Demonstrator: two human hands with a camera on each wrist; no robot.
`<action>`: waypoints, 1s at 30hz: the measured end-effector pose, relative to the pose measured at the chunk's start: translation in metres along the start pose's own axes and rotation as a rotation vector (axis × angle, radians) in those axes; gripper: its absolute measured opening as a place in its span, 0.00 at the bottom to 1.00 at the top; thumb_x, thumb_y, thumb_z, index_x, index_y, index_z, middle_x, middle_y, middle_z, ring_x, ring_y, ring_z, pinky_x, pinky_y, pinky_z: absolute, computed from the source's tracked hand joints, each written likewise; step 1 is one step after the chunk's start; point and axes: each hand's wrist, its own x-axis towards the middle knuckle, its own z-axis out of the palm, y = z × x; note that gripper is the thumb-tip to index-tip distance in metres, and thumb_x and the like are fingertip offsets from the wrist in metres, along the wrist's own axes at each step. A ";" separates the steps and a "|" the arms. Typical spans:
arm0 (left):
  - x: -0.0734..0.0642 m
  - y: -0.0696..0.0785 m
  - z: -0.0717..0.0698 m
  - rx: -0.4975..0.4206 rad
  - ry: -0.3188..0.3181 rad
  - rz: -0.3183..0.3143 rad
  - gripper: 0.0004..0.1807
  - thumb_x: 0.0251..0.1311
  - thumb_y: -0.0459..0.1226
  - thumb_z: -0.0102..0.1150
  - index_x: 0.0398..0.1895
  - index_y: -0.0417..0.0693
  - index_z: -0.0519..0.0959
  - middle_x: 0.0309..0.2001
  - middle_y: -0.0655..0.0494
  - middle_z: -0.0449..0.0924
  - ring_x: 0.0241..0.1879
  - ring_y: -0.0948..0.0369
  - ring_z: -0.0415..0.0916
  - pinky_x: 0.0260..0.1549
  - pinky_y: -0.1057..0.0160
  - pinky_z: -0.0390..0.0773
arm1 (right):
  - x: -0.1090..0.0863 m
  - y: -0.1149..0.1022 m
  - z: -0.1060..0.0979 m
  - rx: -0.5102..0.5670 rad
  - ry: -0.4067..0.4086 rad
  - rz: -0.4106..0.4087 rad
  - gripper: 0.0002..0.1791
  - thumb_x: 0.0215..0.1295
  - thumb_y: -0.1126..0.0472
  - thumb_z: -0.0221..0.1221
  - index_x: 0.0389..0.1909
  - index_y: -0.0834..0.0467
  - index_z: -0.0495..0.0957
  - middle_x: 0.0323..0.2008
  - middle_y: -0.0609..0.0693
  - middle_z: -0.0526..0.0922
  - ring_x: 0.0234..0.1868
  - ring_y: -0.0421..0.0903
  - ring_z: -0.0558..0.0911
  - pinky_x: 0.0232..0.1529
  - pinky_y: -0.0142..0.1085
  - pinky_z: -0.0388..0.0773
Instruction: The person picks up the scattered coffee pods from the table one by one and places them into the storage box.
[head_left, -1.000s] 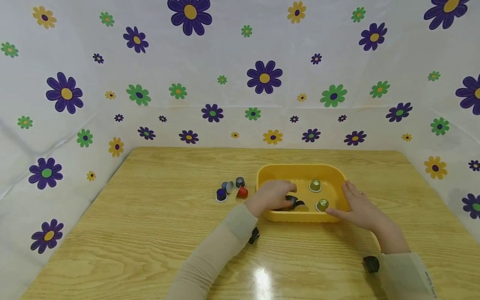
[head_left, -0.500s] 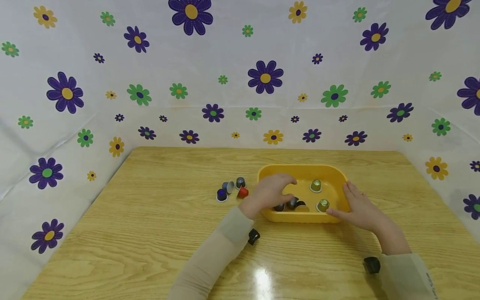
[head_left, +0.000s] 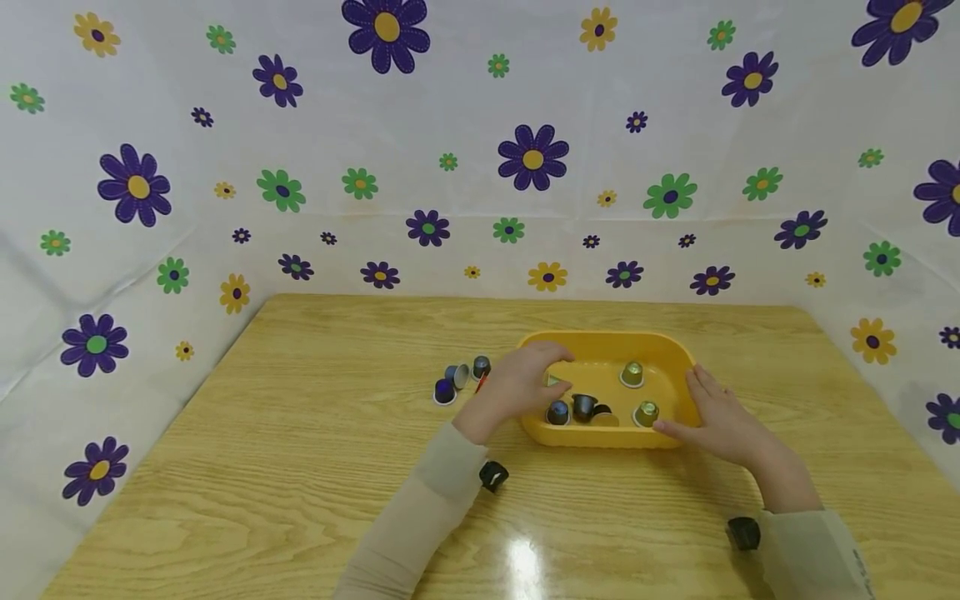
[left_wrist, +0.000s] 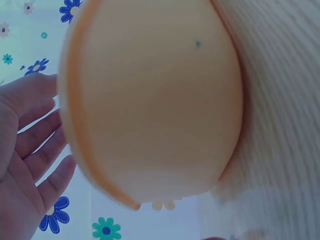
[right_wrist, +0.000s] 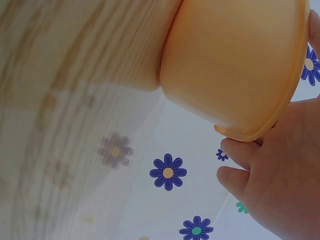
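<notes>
Purple cup [head_left: 444,390] stands on bench [head_left: 300,467]. Grey-blue cup [head_left: 455,377] lies on side, dark cup [head_left: 481,366] just right. Red cup [head_left: 482,382] mostly hidden behind my left hand [head_left: 517,381]. That hand over yellow tub's [head_left: 611,437] left end, fingers apart. In tub: blue-top cup [head_left: 558,412], black cup [head_left: 582,407], two gold cups [head_left: 632,375]. My right hand [head_left: 720,427] touches tub's right end, thumb and fingers apart.

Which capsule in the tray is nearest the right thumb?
The green capsule at the front right of the tray, beside the right hand; the capsule behind it sits farther off, the rest farther left.
</notes>
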 end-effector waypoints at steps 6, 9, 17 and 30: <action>-0.011 -0.010 -0.008 0.000 0.061 0.006 0.17 0.47 0.44 0.50 0.42 0.51 0.68 0.42 0.60 0.68 0.41 0.66 0.64 0.39 0.69 0.63 | 0.000 0.000 0.000 0.000 0.007 -0.015 0.53 0.43 0.35 0.44 0.55 0.70 0.35 0.56 0.65 0.33 0.55 0.58 0.36 0.48 0.52 0.35; -0.017 -0.017 -0.012 0.003 0.081 -0.009 0.17 0.46 0.45 0.50 0.41 0.50 0.69 0.41 0.60 0.69 0.41 0.65 0.64 0.39 0.68 0.64 | 0.000 0.000 0.001 -0.003 0.008 -0.017 0.52 0.43 0.35 0.44 0.55 0.70 0.34 0.56 0.65 0.33 0.55 0.58 0.36 0.49 0.51 0.34; -0.033 -0.040 -0.016 0.030 0.138 -0.072 0.17 0.44 0.44 0.53 0.39 0.50 0.70 0.41 0.60 0.68 0.40 0.66 0.65 0.38 0.69 0.64 | -0.001 -0.001 0.001 -0.002 0.006 -0.006 0.53 0.43 0.35 0.45 0.55 0.71 0.35 0.55 0.66 0.34 0.55 0.59 0.36 0.48 0.52 0.35; -0.050 -0.072 -0.030 -0.028 0.218 -0.196 0.18 0.42 0.42 0.55 0.39 0.46 0.71 0.38 0.57 0.70 0.38 0.61 0.66 0.36 0.65 0.66 | 0.000 0.000 0.002 -0.009 0.005 -0.012 0.53 0.43 0.35 0.44 0.55 0.71 0.35 0.55 0.66 0.33 0.55 0.58 0.36 0.48 0.52 0.35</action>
